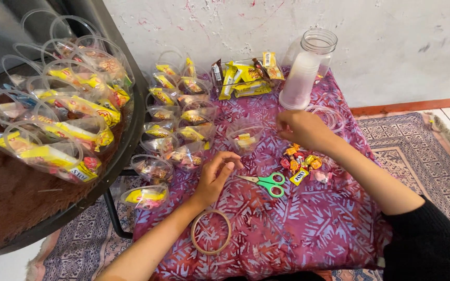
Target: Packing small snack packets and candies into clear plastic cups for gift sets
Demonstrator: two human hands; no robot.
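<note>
My left hand point(215, 176) hovers over the purple patterned cloth point(298, 229), fingers curled and apart, holding nothing I can see. It is just left of green-handled scissors point(266, 182) and below a clear plastic cup point(243, 136) with a few sweets inside. My right hand point(302, 129) is loosely closed above a small heap of wrapped candies point(302, 162), right of that cup. Whether it pinches anything is hidden.
Several filled clear cups point(180, 130) stand at the cloth's left side, and more lie on a round black table point(53, 114). A stack of empty cups point(300, 80), a clear jar point(320, 44), a box of snack packets point(246, 78) and a tape roll point(211, 231) are nearby.
</note>
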